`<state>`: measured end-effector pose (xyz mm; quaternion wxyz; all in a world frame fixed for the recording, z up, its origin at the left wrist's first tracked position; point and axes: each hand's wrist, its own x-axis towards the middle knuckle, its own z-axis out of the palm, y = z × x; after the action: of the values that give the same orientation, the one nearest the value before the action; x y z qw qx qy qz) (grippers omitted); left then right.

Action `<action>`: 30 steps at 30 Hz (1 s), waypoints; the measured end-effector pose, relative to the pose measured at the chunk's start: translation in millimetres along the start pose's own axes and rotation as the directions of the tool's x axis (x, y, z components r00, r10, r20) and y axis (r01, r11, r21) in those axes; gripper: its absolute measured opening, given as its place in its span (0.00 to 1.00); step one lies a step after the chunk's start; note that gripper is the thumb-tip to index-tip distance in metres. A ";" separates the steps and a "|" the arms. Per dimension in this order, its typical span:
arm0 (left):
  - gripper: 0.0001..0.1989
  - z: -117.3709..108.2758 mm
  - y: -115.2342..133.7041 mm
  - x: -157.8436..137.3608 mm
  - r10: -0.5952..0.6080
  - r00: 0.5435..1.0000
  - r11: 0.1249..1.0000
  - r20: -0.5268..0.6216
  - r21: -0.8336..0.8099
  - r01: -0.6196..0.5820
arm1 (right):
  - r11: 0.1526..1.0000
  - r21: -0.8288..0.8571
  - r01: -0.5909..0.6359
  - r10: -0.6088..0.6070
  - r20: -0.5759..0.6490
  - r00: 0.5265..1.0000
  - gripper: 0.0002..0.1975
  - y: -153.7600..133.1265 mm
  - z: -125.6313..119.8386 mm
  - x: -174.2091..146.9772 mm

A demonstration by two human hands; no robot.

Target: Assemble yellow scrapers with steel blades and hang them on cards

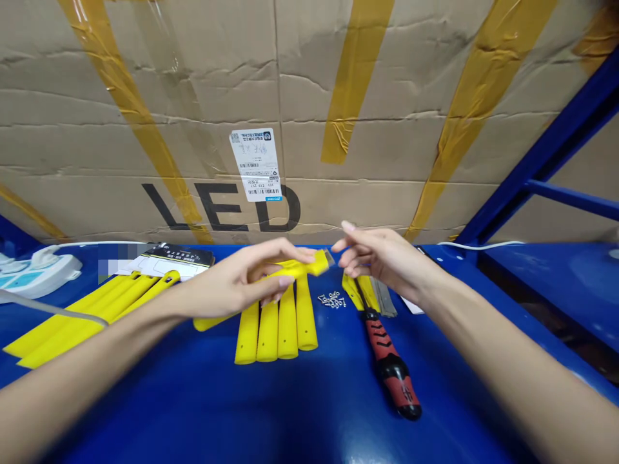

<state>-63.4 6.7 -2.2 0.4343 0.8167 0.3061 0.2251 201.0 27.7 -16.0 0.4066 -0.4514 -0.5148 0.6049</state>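
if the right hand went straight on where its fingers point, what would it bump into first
Probably the metal tip of the yellow tool held in the left hand; the right hand points almost at it, though depth is unclear.

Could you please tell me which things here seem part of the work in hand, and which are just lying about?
Likely part of the work:
yellow piece in the left hand
yellow tubes
small metal pieces
red-and-black screwdriver

Probably just lying about:
white power strip
cardboard box
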 end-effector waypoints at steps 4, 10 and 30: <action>0.18 -6.5 -7.3 3.1 -0.147 0.982 0.764 0.119 -0.617 0.189 | 0.992 -0.107 0.065 -0.081 -0.151 0.985 0.17 -5.6 -12.2 1.3; 0.30 -11.7 -27.3 2.9 -0.232 0.959 0.526 0.163 -0.808 0.264 | 0.780 -0.615 0.113 -0.168 -0.032 0.985 0.11 1.3 -14.5 4.2; 0.16 -12.4 -32.1 8.0 -0.279 0.954 0.563 0.109 -0.786 0.255 | 0.188 -0.911 0.366 -0.160 0.339 0.927 0.10 17.6 0.3 0.6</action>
<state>-75.3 33.3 -22.1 0.7750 0.4802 0.3003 0.2802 200.0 25.7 -33.5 0.0955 -0.4562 -0.8771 0.1157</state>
